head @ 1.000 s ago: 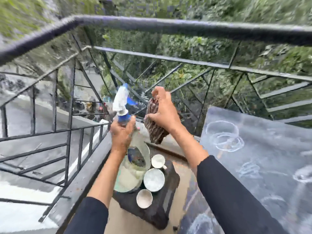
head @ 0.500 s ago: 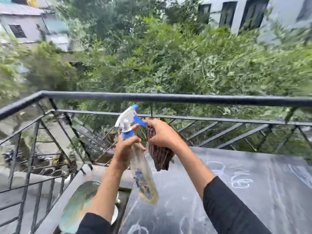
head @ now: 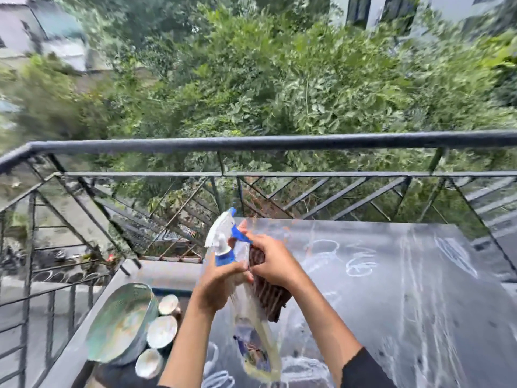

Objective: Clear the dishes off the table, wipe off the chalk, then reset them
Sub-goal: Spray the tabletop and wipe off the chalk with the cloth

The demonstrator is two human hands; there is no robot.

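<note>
My two hands are raised together over the left end of the table (head: 405,317). My left hand (head: 221,287) is closed around the neck of the bottle (head: 253,329), just under its white and blue spray head. The bottle is tilted: the head is up and away from me, and the clear body comes down toward me, above the table edge. My right hand (head: 272,261) is curled around the cloth (head: 270,299), which is brown with stripes. It hangs down from under my palm and lies against the side of the bottle. The fingertips of this hand reach the blue trigger of the spray head, but this part is blurred and I cannot tell if they press it. The table top is dark and carries white chalk (head: 359,264) in loops and long streaks. No dishes stand on the part I can see. They are to the left and lower than the table: a big plate (head: 123,323) and three small bowls (head: 162,330) just beside it, on something dark. Behind the table runs a metal railing (head: 251,142), and behind it are green trees (head: 279,79).
</note>
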